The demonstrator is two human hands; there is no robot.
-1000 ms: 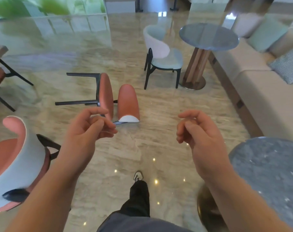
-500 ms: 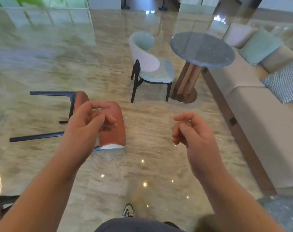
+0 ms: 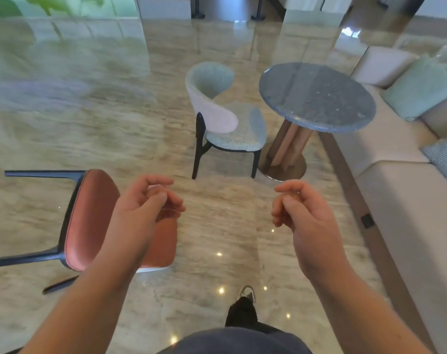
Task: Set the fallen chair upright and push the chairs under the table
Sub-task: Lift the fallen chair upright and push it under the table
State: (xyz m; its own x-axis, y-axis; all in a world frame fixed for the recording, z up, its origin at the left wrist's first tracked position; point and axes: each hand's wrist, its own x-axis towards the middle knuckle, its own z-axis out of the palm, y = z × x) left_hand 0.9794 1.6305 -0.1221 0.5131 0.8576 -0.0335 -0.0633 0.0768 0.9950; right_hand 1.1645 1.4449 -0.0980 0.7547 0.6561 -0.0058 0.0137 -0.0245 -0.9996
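You stood over the fallen chair (image 3: pixel 89 221), which lay on its side on the floor (image 3: pixel 64 129) at about 9 o'clock from your feet, dark legs pointing out to the left, seat and back toward you. Your left hand (image 3: pixel 145 208) hovered above its back, fingers (image 3: pixel 173 204) loosely curled, gripping nothing. Your right hand (image 3: pixel 301 213) hung apart at 1 o'clock, also half-curled and empty.

At 12 o'clock the grey chair (image 3: pixel 225 118) stood upright just beside the round counter (image 3: pixel 316 95), not yet tucked under.

Step in hand, as I judged it: the approach to the fallen chair. The next move called for bending down, taking the backrest and seat edge with both hands, and tipping the chair onto its legs.
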